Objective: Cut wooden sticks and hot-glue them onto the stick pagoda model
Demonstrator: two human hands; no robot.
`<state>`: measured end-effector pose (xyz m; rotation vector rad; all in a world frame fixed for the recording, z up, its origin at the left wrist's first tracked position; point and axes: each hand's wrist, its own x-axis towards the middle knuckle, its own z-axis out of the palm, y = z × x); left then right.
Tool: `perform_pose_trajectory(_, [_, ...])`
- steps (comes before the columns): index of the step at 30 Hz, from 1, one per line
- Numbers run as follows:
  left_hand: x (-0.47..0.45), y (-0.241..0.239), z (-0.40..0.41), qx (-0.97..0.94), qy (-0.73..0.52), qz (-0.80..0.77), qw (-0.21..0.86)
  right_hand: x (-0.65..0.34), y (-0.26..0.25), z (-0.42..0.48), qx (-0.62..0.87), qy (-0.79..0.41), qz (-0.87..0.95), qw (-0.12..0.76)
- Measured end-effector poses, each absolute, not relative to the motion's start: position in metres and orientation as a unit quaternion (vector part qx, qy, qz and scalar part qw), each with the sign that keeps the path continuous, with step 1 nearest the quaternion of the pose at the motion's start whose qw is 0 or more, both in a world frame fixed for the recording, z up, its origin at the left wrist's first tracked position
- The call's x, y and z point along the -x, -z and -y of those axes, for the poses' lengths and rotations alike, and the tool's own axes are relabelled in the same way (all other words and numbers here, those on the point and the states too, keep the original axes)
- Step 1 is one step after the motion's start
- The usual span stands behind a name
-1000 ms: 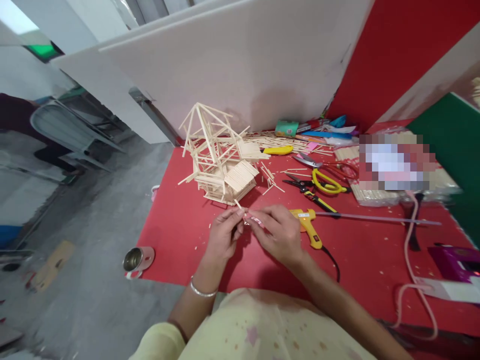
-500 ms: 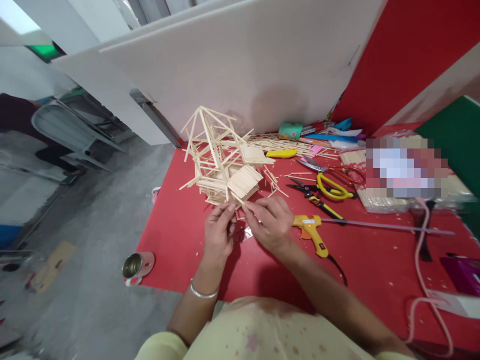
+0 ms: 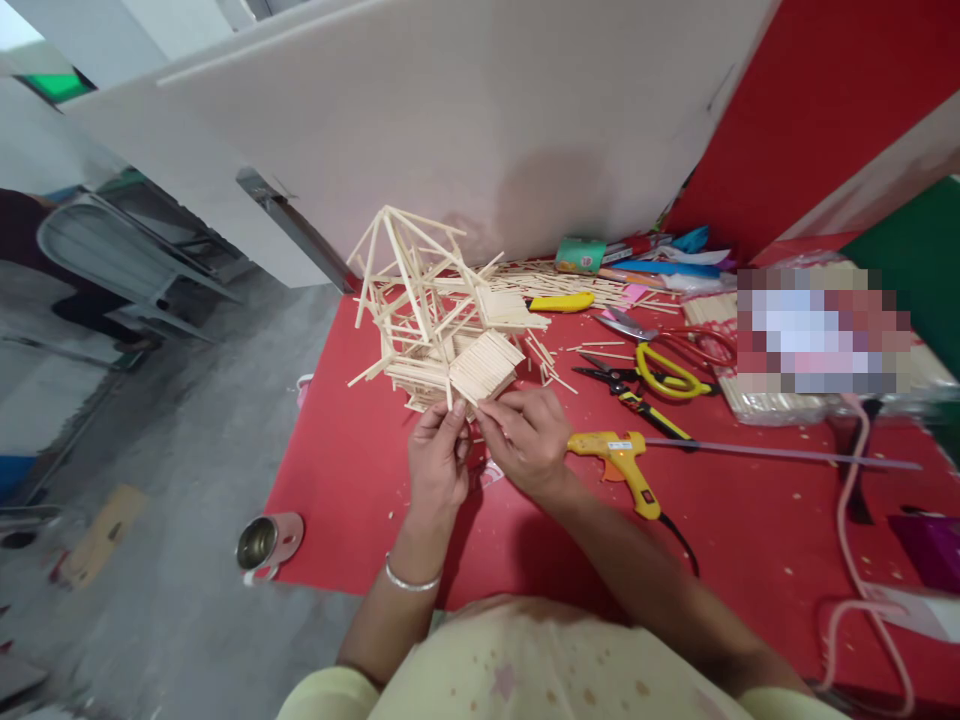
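Note:
A small house-like model made of thin wooden sticks (image 3: 416,300) stands in front of me, with an open peaked frame above and a slatted stick panel (image 3: 486,365) on its near right side. My left hand (image 3: 439,460) is closed, thumb and fingers pinching the end of a stick at the model's near corner. Beside it, my right hand (image 3: 529,440) is closed in a pinch on a thin wooden stick (image 3: 470,399) that lies along the panel's lower edge. The fingertips partly cover both stick ends. To the right of my right hand lies a yellow glue gun (image 3: 626,465) with a long glue stick in it.
On the red table (image 3: 330,460) are a yellow cutter (image 3: 561,302), pruning shears (image 3: 637,405), scissors (image 3: 675,375), loose sticks (image 3: 551,272) and bagged sticks (image 3: 750,385). A metal mug (image 3: 281,540) stands at the left edge. A white board (image 3: 420,110) rises behind. A person sits far left.
My right hand has moved slightly left, closer to my left hand, and the stick in it now sits closer along the panel's lower edge. The view has shifted a little.

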<state>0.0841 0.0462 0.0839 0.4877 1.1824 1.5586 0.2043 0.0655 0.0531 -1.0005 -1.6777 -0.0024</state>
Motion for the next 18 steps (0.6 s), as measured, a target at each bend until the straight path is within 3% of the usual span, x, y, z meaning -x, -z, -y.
perform_pose_trajectory(18, [-0.0861, -0.087, -0.0492, -0.211, -0.645, -0.502, 0.536, -0.2041, -0.05, -0.0709, 0.422, -0.018, 0.711, 0.561])
